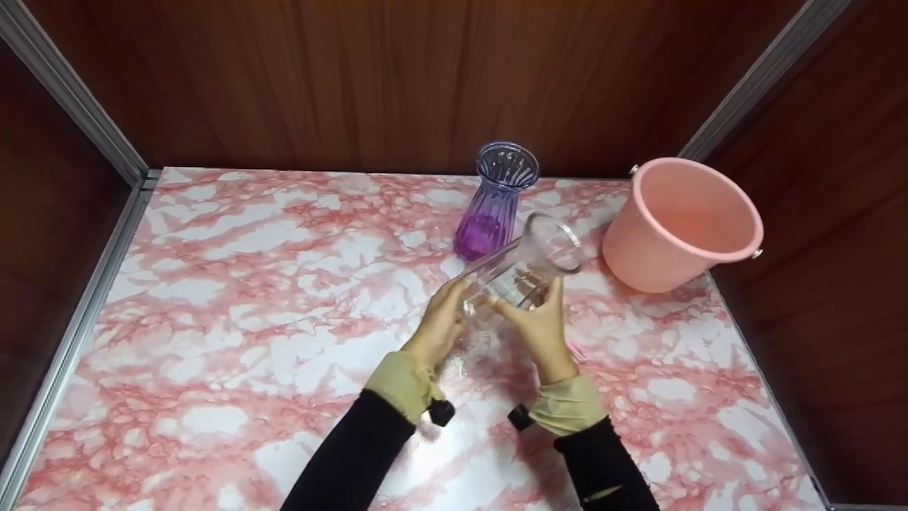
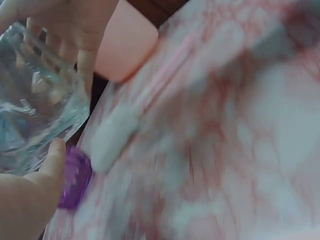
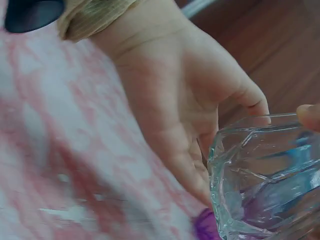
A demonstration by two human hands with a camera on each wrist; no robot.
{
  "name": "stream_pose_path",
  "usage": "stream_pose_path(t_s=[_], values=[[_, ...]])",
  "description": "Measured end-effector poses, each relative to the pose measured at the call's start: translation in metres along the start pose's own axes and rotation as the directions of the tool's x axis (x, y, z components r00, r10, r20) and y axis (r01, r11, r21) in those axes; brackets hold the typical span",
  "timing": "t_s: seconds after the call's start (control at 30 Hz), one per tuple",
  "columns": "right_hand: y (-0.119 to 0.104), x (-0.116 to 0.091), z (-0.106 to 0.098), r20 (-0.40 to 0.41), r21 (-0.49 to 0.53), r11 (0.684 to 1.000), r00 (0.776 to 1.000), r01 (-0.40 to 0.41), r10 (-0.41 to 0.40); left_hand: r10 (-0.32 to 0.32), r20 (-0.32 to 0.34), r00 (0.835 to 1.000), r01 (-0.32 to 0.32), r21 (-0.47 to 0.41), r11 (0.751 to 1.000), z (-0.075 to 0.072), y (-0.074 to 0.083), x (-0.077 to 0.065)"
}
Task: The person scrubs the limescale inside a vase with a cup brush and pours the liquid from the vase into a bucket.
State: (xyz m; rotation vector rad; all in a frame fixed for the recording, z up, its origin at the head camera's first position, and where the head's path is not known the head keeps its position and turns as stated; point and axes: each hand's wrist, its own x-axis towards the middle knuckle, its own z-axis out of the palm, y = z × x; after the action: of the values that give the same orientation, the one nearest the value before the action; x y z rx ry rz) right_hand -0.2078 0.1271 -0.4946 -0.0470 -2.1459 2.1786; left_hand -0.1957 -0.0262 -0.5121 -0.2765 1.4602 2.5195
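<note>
A clear glass vase [image 1: 521,266] with a flared rim is held tilted above the table, its mouth leaning away to the right. My left hand [image 1: 438,323] grips it low on the left side. My right hand [image 1: 540,330] holds it from the right, thumb against the glass. In the right wrist view, the faceted base of the vase [image 3: 265,185] faces the camera, partly hiding the right fingers. Just behind it stands a purple ribbed glass vase [image 1: 489,213], darker purple near its bottom. A blurred tool with a white head [image 2: 114,137] and pink handle [image 2: 170,65] lies on the table.
A pink bucket [image 1: 660,248] stands upright at the back right. The table [image 1: 234,341] has a red-and-white marbled surface. Dark wooden panels [image 1: 355,85] with metal edge strips [image 1: 106,262] enclose its back and sides.
</note>
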Motion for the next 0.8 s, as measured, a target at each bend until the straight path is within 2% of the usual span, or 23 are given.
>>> stream_pose_path(t_s=[0.13, 0.33, 0.43, 0.7, 0.8], values=[[0.012, -0.007, 0.01, 0.06, -0.056, 0.998, 0.998, -0.013, 0.016, -0.016, -0.028, 0.999, 0.018, 0.083, 0.996, -0.022, 0.001, -0.007], [0.028, -0.015, 0.024, 0.125, -0.08, 0.994, 0.99, 0.072, -0.061, -0.026, -0.058, 0.998, 0.033, 0.112, 0.993, -0.042, -0.001, -0.016], [0.034, -0.018, 0.029, 0.152, -0.066, 0.994, 0.986, 0.081, -0.071, -0.021, -0.083, 0.996, 0.032, 0.135, 0.99, -0.049, -0.002, -0.019], [0.043, -0.023, 0.041, 0.181, -0.029, 0.999, 0.983, 0.044, -0.038, -0.01, -0.132, 0.991, 0.031, 0.158, 0.987, -0.062, -0.002, -0.025], [0.045, -0.025, 0.045, 0.199, -0.025, 0.999, 0.98, 0.03, -0.025, 0.016, -0.17, 0.985, 0.021, 0.216, 0.976, -0.067, -0.003, -0.027]])
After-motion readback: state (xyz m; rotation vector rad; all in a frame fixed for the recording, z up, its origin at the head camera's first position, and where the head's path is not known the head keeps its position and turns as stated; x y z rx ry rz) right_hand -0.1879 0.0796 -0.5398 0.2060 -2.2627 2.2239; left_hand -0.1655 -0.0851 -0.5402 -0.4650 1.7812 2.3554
